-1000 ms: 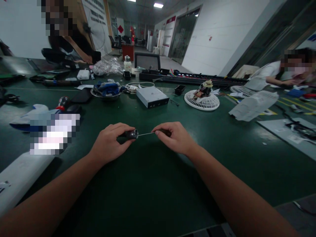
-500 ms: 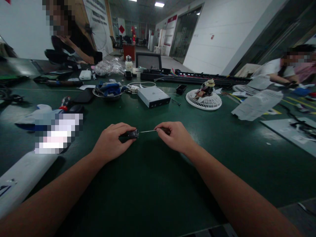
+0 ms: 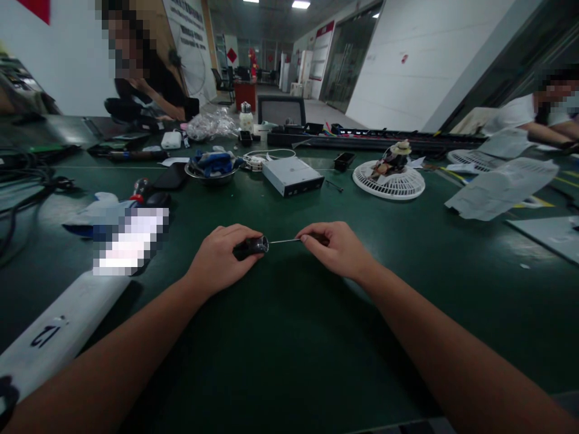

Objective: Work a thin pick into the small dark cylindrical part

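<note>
Near the middle of the green table, my left hand (image 3: 225, 258) is closed around a dark cylinder that looks like a screwdriver handle (image 3: 259, 245), its round end facing right. A thin metal screwdriver shaft (image 3: 284, 241) runs level between that end and my right hand (image 3: 338, 248). The thumb and fingers of my right hand pinch the shaft's far end, and the rest of what lies in that hand is hidden. Whether the shaft touches the handle or stops just short of it, I cannot tell.
Ahead lie a grey disc drive (image 3: 293, 176), a metal bowl (image 3: 212, 176) with blue cloth, and a white fan grille (image 3: 389, 187) carrying a motor. At left rest a white bar (image 3: 58, 319) and a blurred-out bright object (image 3: 131, 241). Two people sit across the table.
The whole view has shifted, with everything sitting further right in the picture. My hands keep nearly the same pose around the handle and shaft.
</note>
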Motion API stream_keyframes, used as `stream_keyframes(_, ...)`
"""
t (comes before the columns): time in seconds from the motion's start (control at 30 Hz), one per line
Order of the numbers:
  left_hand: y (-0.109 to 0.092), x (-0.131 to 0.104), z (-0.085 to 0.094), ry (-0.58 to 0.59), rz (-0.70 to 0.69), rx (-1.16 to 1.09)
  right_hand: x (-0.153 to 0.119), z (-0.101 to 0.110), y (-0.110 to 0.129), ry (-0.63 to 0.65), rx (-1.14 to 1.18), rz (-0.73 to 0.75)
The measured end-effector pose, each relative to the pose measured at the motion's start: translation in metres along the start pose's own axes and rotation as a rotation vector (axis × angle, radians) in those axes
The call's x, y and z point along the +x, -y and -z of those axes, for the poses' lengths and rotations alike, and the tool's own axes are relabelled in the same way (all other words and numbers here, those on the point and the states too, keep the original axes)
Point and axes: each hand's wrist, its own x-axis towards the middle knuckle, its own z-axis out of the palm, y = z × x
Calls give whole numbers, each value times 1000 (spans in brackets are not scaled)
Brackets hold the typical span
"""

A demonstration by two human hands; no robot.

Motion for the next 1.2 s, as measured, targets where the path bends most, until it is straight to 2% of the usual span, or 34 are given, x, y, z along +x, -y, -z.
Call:
stream_keyframes(0.23,-1,0,0,-42,31,10,1,-1,0,-25,-1,-14)
stream_keyframes(0.37,-1,0,0,-37,57,16,-1,1,1,-9,-13,2)
stream_keyframes(0.47,-1,0,-1,-16,27,7,-1,1,2,1,21,2)
stream_keyframes(0.67,1,0,-2,-27,5,17,-2,3,5,-1,-108,9)
stream_keyframes(0.8,0,0,-2,-36,-5,6,-3,6,5,45,-35,37)
stream_keyframes(0.9,-1,0,-1,-19,-14,2,-1,5,3,27,30,22)
stream_keyframes(1.07,0,0,-1,-14,-9,20,0,4,0,40,-71,-24)
stream_keyframes(1.2,1,-1,-2,-19,-11,17,0,4,1,44,52,24)
